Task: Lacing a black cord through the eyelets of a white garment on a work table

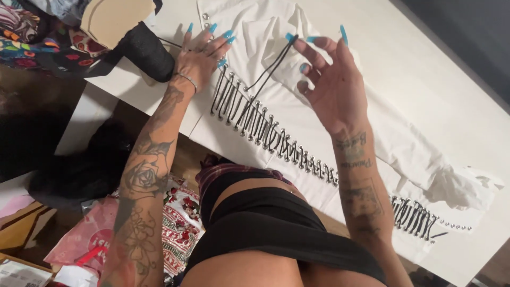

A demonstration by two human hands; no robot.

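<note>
Two hands lacing up one white garment on a white bench

One bench (425, 79), one white garment (265, 37) spread across it with a row of eyelets threaded by one black lace (255, 114). Right hand (332, 79) is half open, pinching the lace end at its fingertips; left hand (199, 56) lies flat and spread on the fabric. One black yarn cone (146, 50) sits just left.

The left hand (199, 56) hides part of the white garment's (276, 90) eyelet row.
</note>
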